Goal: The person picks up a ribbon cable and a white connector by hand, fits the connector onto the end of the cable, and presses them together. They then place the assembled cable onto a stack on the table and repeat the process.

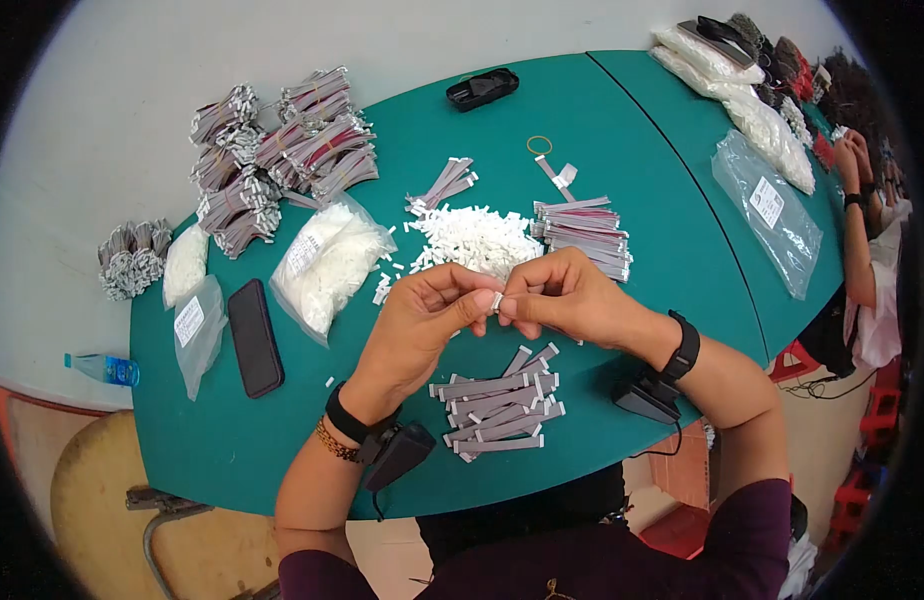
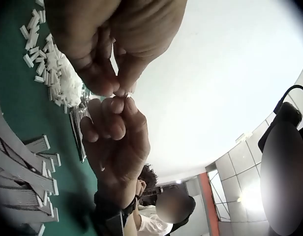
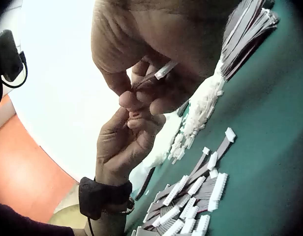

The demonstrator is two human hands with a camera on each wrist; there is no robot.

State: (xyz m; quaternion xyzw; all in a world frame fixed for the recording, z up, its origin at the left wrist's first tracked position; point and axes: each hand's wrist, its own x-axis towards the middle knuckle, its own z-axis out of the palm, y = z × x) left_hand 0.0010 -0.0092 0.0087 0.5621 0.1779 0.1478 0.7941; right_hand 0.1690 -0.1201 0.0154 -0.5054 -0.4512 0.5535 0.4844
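Both hands meet at the fingertips over the table, in front of the heap of white pieces. My left hand (image 1: 432, 312) pinches a small white plastic connector (image 1: 496, 302) between thumb and fingers. Against it, my right hand (image 1: 572, 297) grips a short grey ribbon cable; its white end (image 3: 166, 70) shows inside the curled fingers in the right wrist view. The fingertips largely hide the joint between the two. Just below lies a loose pile of grey ribbon cables (image 1: 497, 405) with white ends. Beyond the hands spreads the heap of white connectors (image 1: 472, 240).
Bundled ribbon cables (image 1: 327, 145) are stacked at the back left, near a bag of white pieces (image 1: 322, 260) and a phone (image 1: 254, 338). A cable stack (image 1: 582, 235) lies behind the right hand. Another person's arm (image 1: 857, 240) is at the far right.
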